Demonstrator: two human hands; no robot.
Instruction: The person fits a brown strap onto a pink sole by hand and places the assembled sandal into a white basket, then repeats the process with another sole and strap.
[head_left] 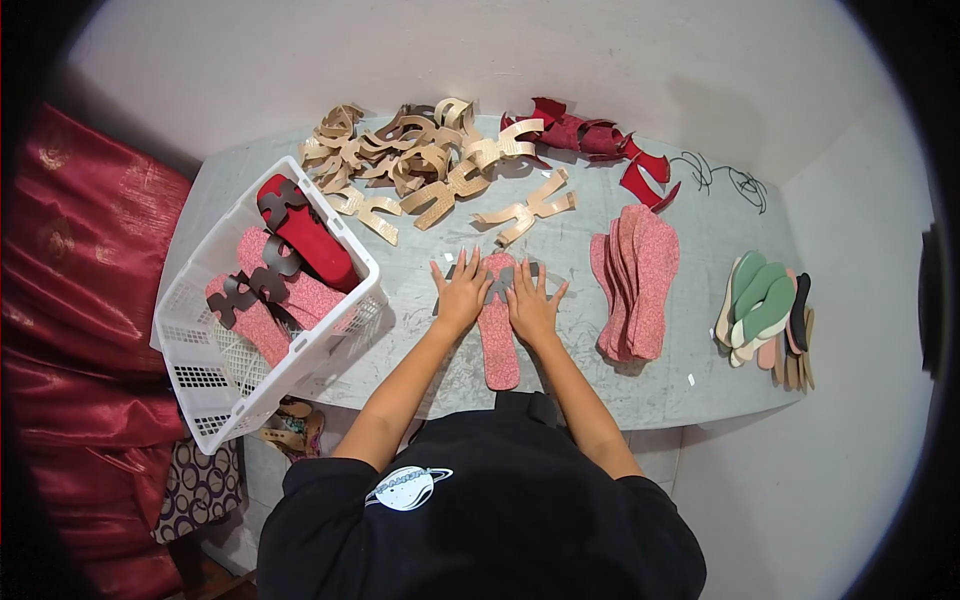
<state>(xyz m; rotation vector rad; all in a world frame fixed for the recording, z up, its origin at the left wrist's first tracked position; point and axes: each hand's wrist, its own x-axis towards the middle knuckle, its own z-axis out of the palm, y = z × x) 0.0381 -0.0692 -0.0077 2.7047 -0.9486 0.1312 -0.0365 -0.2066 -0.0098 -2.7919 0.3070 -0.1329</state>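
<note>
A pink speckled shoe sole lies upright on the table in front of me. Across its upper part is a dark grey sandal strap, its ends reaching out past both sides of the sole. My left hand rests flat on the strap's left side, fingers spread. On the opposite side my right hand also lies flat with spread fingers. The palms and fingers cover much of the strap, so its fit against the sole is partly hidden.
A white plastic basket with sandals stands left. Tan straps and red straps lie at the back. To the right are stacked pink soles, then green and other coloured soles. A thin dark cord lies back right.
</note>
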